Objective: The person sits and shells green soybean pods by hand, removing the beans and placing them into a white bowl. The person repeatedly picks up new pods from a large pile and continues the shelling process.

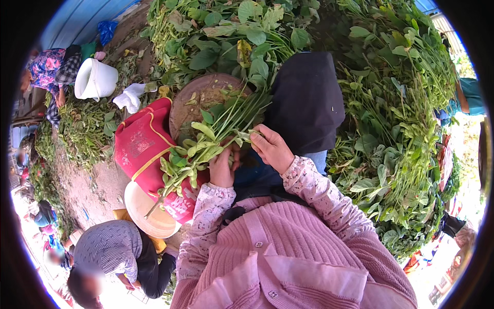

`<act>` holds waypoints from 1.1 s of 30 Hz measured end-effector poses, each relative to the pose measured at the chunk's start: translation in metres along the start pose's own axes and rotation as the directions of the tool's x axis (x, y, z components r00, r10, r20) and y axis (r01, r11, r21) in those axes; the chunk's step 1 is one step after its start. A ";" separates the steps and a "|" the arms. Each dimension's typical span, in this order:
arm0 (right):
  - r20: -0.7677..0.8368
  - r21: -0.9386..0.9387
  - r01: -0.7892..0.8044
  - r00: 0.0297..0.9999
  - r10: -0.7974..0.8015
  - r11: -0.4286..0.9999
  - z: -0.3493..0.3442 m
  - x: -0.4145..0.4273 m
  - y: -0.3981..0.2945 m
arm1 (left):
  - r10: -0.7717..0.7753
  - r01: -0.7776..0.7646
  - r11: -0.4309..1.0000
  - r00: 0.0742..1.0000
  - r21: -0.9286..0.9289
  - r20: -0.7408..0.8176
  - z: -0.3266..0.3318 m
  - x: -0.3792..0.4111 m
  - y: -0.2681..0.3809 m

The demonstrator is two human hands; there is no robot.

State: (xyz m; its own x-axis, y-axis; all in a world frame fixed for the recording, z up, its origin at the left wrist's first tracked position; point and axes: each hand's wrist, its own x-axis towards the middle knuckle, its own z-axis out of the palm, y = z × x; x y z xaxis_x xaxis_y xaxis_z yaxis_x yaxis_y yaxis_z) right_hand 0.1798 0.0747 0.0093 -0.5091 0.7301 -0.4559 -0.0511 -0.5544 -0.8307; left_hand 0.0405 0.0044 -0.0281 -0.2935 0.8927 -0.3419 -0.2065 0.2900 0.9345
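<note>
A bundle of green soybean stalks [227, 119] with pods lies across my lap, its cut stem end pointing down and left. My left hand [224, 164] is closed around the stalks and pods. Between the thumb and forefinger of my right hand [272, 148] is a green pod [244, 136], just right of the bundle. Clusters of plump pods [197, 148] hang on the stems left of my left hand. Red cloth with yellow trim [144, 141] covers my knee on the left, under the stem end. Dark cloth [307, 102] covers the other knee.
Beyond my knees is a round brown pan [185, 104] with loose pods and leaves. Heaps of soybean plants [231, 34] rise ahead and along the right [386, 154]. A pale basin [150, 216], a white bucket [104, 79] and bent-over people [108, 243] are at the left.
</note>
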 end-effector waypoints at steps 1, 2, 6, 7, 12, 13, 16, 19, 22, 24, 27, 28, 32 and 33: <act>0.007 0.014 -0.022 1.000 0.022 1.000 0.000 -0.002 -0.002 | -0.060 0.054 0.993 0.996 -0.104 -0.062 0.003 0.001 0.000; 0.014 0.028 -0.045 0.999 0.045 0.999 0.000 -0.004 -0.004 | -0.126 0.100 0.973 0.985 -0.209 -0.116 0.004 0.002 0.000; 0.060 0.051 -0.003 0.998 0.000 0.999 0.003 -0.010 -0.010 | -0.218 0.230 0.946 0.973 -0.229 0.080 0.002 0.015 0.008; 0.076 0.047 -0.006 0.997 0.003 0.999 0.003 -0.010 -0.010 | -0.226 0.262 0.946 0.955 -0.189 0.191 0.000 0.019 0.008; 0.123 0.139 -0.016 0.992 -0.001 0.990 -0.001 -0.007 -0.020 | -0.259 0.279 0.960 0.916 -0.023 0.305 0.002 0.033 0.036; 0.128 0.188 -0.037 0.992 0.013 0.982 -0.002 -0.006 -0.023 | -0.243 0.251 0.968 0.919 0.013 0.311 0.000 0.035 0.037; 0.040 0.265 0.009 0.999 -0.020 0.964 -0.005 -0.002 -0.038 | -0.210 0.212 0.977 0.924 0.031 0.321 -0.005 0.038 0.039; -0.141 0.044 0.229 0.965 -0.221 0.973 -0.007 0.001 -0.034 | -0.209 0.262 0.956 0.925 -0.134 0.319 -0.005 0.038 0.036; -0.035 -0.537 0.532 0.761 -0.648 0.655 -0.003 0.008 -0.014 | -0.256 0.319 0.929 0.920 -0.187 0.295 -0.005 0.033 0.027; 0.075 -0.653 0.485 0.805 -0.588 0.581 0.002 0.003 -0.010 | -0.278 0.338 0.921 0.918 -0.192 0.282 -0.004 0.029 0.024; 0.103 -0.836 0.393 0.798 -0.593 0.383 0.007 0.004 -0.005 | -0.301 0.337 0.923 0.934 -0.186 0.195 0.002 0.027 0.028; 0.088 -0.855 0.360 0.810 -0.580 0.373 0.007 0.006 -0.003 | -0.294 0.338 0.930 0.920 -0.146 0.258 -0.004 0.029 0.025; 0.097 -0.882 0.325 0.834 -0.543 0.342 0.005 0.007 -0.002 | -0.291 0.327 0.939 0.920 -0.106 0.263 -0.004 0.027 0.030; 0.114 -0.881 0.335 0.835 -0.538 0.333 0.006 0.007 -0.003 | -0.286 0.310 0.949 0.922 -0.059 0.261 -0.006 0.027 0.030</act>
State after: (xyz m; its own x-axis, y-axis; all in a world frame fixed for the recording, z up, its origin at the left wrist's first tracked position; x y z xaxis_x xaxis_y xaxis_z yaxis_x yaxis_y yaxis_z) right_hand 0.1717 0.0792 0.0108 -0.4952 0.8627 0.1028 0.5699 0.4119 -0.7111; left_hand 0.0207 0.0356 -0.0098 0.0315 0.8304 -0.5563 -0.3417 0.5320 0.7747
